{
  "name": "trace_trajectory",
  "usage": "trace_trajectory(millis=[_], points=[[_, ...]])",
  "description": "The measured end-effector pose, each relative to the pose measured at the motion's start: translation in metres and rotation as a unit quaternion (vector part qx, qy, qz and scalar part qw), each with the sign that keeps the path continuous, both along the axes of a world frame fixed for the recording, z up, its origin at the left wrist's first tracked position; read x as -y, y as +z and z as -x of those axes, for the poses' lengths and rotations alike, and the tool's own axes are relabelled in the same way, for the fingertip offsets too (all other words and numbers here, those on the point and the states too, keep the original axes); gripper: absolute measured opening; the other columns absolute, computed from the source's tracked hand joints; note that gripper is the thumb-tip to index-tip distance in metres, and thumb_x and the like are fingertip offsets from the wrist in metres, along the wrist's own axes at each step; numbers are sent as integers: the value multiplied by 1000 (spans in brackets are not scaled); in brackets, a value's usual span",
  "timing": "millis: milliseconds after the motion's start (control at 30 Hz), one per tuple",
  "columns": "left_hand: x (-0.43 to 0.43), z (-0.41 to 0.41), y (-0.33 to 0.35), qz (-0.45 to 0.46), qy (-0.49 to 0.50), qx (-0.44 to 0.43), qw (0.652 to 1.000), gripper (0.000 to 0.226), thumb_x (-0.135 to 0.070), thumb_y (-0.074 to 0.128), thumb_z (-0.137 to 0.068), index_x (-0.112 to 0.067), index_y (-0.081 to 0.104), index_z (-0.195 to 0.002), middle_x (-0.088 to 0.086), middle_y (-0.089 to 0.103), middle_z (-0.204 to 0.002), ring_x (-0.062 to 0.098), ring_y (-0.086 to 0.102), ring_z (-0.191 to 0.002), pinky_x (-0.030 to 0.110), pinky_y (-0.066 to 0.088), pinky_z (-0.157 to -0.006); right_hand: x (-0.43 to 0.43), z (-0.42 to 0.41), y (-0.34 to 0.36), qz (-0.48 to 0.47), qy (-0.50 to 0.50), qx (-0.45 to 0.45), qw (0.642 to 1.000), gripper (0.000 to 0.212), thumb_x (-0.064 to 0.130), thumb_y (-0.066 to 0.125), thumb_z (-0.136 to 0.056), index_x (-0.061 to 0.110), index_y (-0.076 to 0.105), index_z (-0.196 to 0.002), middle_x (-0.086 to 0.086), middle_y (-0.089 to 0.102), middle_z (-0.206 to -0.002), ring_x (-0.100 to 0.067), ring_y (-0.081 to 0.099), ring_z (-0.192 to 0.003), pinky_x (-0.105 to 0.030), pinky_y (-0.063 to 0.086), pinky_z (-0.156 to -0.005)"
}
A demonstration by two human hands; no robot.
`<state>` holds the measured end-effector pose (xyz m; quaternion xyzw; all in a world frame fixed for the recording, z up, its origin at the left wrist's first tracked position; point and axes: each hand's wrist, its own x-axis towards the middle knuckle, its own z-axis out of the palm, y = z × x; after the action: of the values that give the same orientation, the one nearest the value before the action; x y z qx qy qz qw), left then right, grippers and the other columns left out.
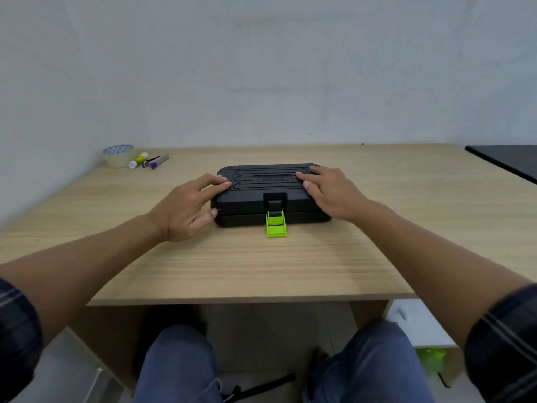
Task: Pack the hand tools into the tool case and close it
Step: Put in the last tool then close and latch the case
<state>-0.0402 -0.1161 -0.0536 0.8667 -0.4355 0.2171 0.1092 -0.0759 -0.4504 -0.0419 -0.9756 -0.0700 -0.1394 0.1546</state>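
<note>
A black ribbed tool case [267, 184] lies on the wooden table [261, 266] with its lid down. Its bright green latch [276, 225] hangs unfastened from the front edge, flat on the table. My left hand [189, 207] rests on the case's left end, straight fingers on the lid and thumb against the side. My right hand [331, 190] lies flat on the lid's right end, fingers spread. No hand tools are in view outside the case.
At the table's far left corner sit a roll of tape [117, 155], a glue stick [138, 159] and a small box of staples [157, 162]. A dark surface [508, 161] adjoins the table's right edge. The wall stands just behind.
</note>
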Motion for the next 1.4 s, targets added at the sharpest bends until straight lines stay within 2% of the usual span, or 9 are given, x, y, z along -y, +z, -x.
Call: trace_trajectory(millis=[167,300,433,600,700,900,1067,1167,1400], points=[[17,13,-11,-15,62,28,998,79,-65,57,-81,-29,36,-148,10,40,-135,22,46,-121,32,42,-101,-6,9,-6,-29,-22,3,999,48,48,27,-101,36,42,-144,2,33,-156,-25,23,-143,-53,28,-113],[25,13,-24,63,45,25,997,69,-56,61,-83,-18,50,-139,11,44,-140,26,44,-131,41,40,-108,-14,27,-6,12,-41,12,999,83,83,32,-79,36,37,-147,5,30,-156,-22,20,-145,-53,27,-112],[30,12,-25,62,13,28,998,65,-47,64,-84,-9,49,-135,7,41,-151,26,30,-144,41,29,-116,-19,29,-5,44,-58,12,997,84,83,35,-78,37,34,-148,6,29,-157,-23,19,-145,-52,26,-110],[47,21,-27,55,72,30,995,78,-62,61,-80,-22,42,-144,6,45,-142,30,36,-134,42,32,-113,-29,34,-12,78,-81,40,993,77,77,30,-85,33,33,-149,3,31,-157,-26,19,-146,-51,26,-110],[55,22,-32,108,75,20,991,68,-48,69,-80,-23,48,-140,7,48,-137,32,37,-129,43,32,-112,-32,37,-8,90,-87,32,992,81,77,28,-86,28,30,-150,0,29,-157,-28,19,-145,-51,25,-110],[57,21,-34,115,85,29,989,66,-44,72,-78,-22,51,-136,8,49,-134,33,39,-127,39,32,-112,-59,49,-8,184,-85,-7,979,133,99,37,-50,12,21,-150,-12,27,-154,-34,21,-143,-64,25,-107],[58,23,-35,120,89,30,988,64,-44,71,-79,-23,51,-136,7,49,-134,32,38,-127,38,33,-110,-83,74,-22,152,-133,184,962,75,79,59,-62,14,58,-98,-9,63,-102,-31,55,-98,-40,43,-77],[58,23,-35,117,92,33,988,64,-43,71,-79,-23,50,-136,7,49,-134,32,38,-128,38,34,-109,-99,78,-28,66,-176,79,979,58,79,57,-67,22,50,-73,-4,68,-84,-29,63,-85,-32,39,-62],[59,25,-35,116,99,31,988,65,-44,70,-79,-24,49,-137,7,47,-136,31,37,-129,39,37,-107,-94,62,-35,-61,-180,-15,982,56,72,69,-63,20,61,-81,4,67,-79,-21,65,-80,-29,43,-60]])
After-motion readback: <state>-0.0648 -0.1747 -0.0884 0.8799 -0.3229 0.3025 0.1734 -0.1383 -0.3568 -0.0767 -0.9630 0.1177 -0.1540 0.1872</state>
